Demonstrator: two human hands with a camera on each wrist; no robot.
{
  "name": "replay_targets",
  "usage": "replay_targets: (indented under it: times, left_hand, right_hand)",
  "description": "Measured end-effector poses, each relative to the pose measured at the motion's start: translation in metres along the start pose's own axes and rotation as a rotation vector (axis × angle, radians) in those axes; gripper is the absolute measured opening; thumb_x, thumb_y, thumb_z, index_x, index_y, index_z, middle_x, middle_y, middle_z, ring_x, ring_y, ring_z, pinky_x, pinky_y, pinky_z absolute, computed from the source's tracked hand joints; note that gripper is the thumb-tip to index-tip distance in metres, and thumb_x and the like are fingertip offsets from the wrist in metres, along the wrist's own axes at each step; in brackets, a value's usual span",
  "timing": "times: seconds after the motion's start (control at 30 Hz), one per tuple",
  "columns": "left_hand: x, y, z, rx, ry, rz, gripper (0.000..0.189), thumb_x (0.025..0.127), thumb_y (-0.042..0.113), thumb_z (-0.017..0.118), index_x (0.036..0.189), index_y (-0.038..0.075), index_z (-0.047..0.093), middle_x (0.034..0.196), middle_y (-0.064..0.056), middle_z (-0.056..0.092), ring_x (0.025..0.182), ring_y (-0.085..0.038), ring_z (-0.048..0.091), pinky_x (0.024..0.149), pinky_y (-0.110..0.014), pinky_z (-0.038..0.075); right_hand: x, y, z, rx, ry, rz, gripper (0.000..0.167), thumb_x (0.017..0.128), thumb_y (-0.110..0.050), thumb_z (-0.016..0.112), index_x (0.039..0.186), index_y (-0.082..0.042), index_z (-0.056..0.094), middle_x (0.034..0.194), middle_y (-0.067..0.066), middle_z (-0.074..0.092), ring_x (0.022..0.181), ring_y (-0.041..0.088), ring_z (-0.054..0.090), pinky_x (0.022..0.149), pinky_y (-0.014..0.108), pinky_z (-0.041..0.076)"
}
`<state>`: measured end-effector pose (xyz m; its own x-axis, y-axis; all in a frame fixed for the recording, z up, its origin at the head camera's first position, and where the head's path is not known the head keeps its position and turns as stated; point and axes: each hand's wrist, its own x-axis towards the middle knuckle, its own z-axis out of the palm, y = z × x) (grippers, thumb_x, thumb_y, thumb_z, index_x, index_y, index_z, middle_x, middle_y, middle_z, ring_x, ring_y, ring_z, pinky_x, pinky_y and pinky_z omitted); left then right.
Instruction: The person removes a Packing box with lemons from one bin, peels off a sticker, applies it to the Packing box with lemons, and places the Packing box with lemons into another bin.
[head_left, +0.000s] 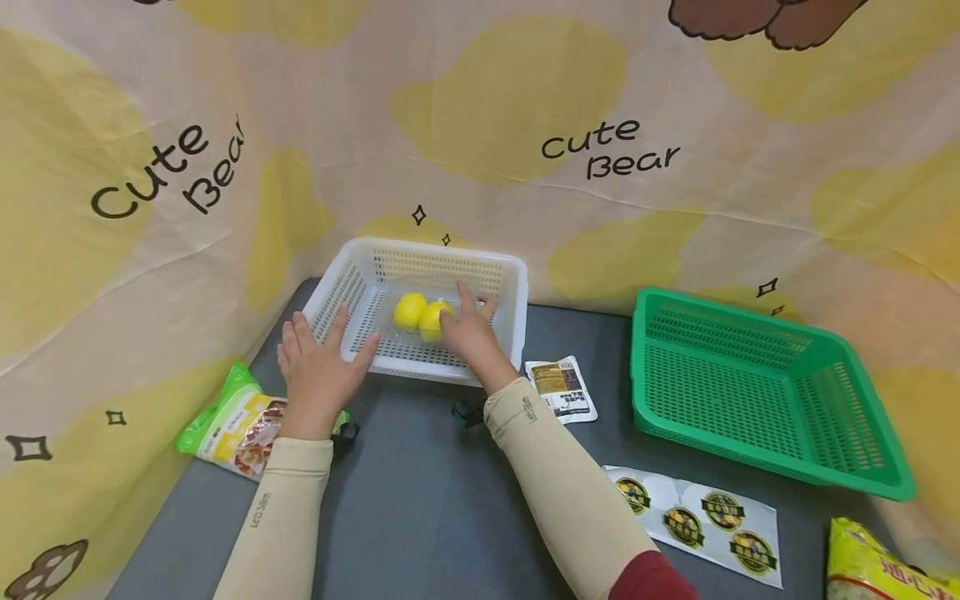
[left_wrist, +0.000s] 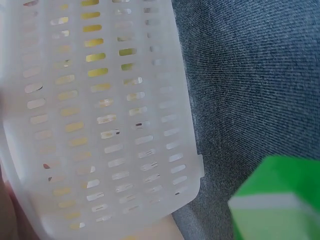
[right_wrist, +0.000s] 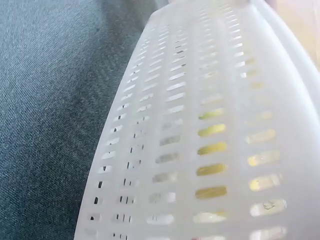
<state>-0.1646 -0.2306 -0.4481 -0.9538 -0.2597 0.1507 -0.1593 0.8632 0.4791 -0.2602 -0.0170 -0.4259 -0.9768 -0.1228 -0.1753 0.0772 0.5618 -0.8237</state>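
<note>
Two yellow lemons (head_left: 410, 311) lie side by side in a clear plastic pack (head_left: 408, 336) inside a white perforated basket (head_left: 517, 317). Reaching over the basket's front right side, my right hand (head_left: 472, 333) has its fingers spread over the right end of the pack, the thumb right at the right-hand lemon. My left hand (head_left: 318, 375) is at the front left corner of the basket, fingers and thumb spread, overlapping the rim. Both wrist views face the basket's slotted outer wall (left_wrist: 115, 135), with yellow showing through the slots; the fingertips are mostly hidden there.
A green-topped food bag (head_left: 240, 421) lies left of my left forearm. Right of the white basket are a small printed pouch (head_left: 562, 387) and a green basket (head_left: 750, 450). A sticker sheet (head_left: 701, 525) and a yellow bag (head_left: 885, 571) lie nearer. Printed cloth (head_left: 480, 100) hangs behind.
</note>
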Motion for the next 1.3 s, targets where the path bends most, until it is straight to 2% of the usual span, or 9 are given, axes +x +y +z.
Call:
replay_targets:
  times: [0.23, 0.67, 0.77, 0.83, 0.9, 1.0, 1.1, 1.3]
  left_hand:
    - [0.001, 0.0, 0.0, -0.001, -0.002, 0.001, 0.09, 0.1, 0.077, 0.04, 0.171, 0.024, 0.023, 0.17, -0.034, -0.014, 0.155, -0.056, -0.014, 0.117, -0.077, -0.004]
    - [0.002, 0.001, 0.001, -0.011, -0.015, 0.0, 0.09, 0.1, 0.076, 0.041, 0.17, 0.021, 0.025, 0.17, -0.033, -0.017, 0.155, -0.056, -0.016, 0.117, -0.077, -0.005]
    - [0.002, 0.001, 0.0, -0.015, -0.018, 0.0, 0.09, 0.1, 0.075, 0.041, 0.17, 0.021, 0.025, 0.17, -0.033, -0.018, 0.155, -0.056, -0.017, 0.117, -0.077, -0.005]
    - [0.002, 0.001, -0.001, -0.019, -0.019, 0.001, 0.09, 0.1, 0.076, 0.041, 0.17, 0.021, 0.026, 0.17, -0.032, -0.019, 0.155, -0.055, -0.018, 0.117, -0.077, -0.006]
    - [0.003, 0.001, -0.001, -0.021, -0.019, 0.005, 0.09, 0.1, 0.076, 0.041, 0.17, 0.021, 0.026, 0.169, -0.032, -0.019, 0.155, -0.055, -0.019, 0.117, -0.077, -0.006]
    - [0.004, 0.001, -0.001, -0.024, -0.019, 0.01, 0.09, 0.1, 0.076, 0.041, 0.17, 0.02, 0.026, 0.169, -0.032, -0.02, 0.154, -0.055, -0.019, 0.116, -0.077, -0.006]
    - [0.003, 0.0, -0.001, -0.032, -0.016, 0.015, 0.09, 0.101, 0.075, 0.042, 0.17, 0.02, 0.027, 0.169, -0.033, -0.019, 0.154, -0.055, -0.019, 0.116, -0.078, -0.005]
    - [0.001, 0.001, -0.002, -0.042, -0.021, 0.011, 0.089, 0.101, 0.073, 0.043, 0.169, 0.018, 0.028, 0.169, -0.034, -0.019, 0.154, -0.056, -0.018, 0.116, -0.078, -0.005]
  right_hand:
    - [-0.011, 0.0, -0.009, 0.097, 0.032, -0.012, 0.068, 0.111, -0.035, 0.049, 0.171, -0.035, 0.017, 0.168, 0.013, -0.001, 0.056, 0.014, 0.037, 0.054, 0.028, 0.042]
    - [-0.039, 0.003, -0.036, 0.148, 0.104, -0.055, 0.068, 0.11, -0.037, 0.051, 0.17, -0.037, 0.019, 0.167, 0.012, 0.003, 0.055, 0.016, 0.034, 0.054, 0.029, 0.039]
    - [-0.048, 0.007, -0.044, 0.172, 0.107, -0.074, 0.068, 0.109, -0.037, 0.052, 0.17, -0.038, 0.021, 0.166, 0.011, 0.004, 0.067, 0.022, 0.049, 0.062, 0.033, 0.043]
    - [-0.054, 0.009, -0.051, 0.186, 0.117, -0.089, 0.068, 0.108, -0.036, 0.053, 0.17, -0.037, 0.023, 0.166, 0.011, 0.005, 0.085, 0.031, 0.058, 0.073, 0.038, 0.047]
    - [-0.061, 0.01, -0.058, 0.207, 0.128, -0.099, 0.067, 0.107, -0.035, 0.053, 0.169, -0.036, 0.026, 0.166, 0.011, 0.007, 0.107, 0.04, 0.059, 0.087, 0.046, 0.048]
    - [-0.072, 0.013, -0.068, 0.233, 0.145, -0.104, 0.067, 0.106, -0.033, 0.054, 0.168, -0.036, 0.029, 0.166, 0.011, 0.008, 0.126, 0.048, 0.052, 0.103, 0.058, 0.044]
    - [-0.083, 0.019, -0.077, 0.255, 0.165, -0.106, 0.067, 0.106, -0.032, 0.054, 0.168, -0.036, 0.03, 0.166, 0.009, 0.009, 0.132, 0.048, 0.047, 0.109, 0.062, 0.04]
    - [-0.109, 0.033, -0.092, 0.286, 0.187, -0.1, 0.066, 0.106, -0.029, 0.055, 0.168, -0.033, 0.031, 0.165, 0.008, 0.012, 0.133, 0.044, 0.046, 0.106, 0.053, 0.044]
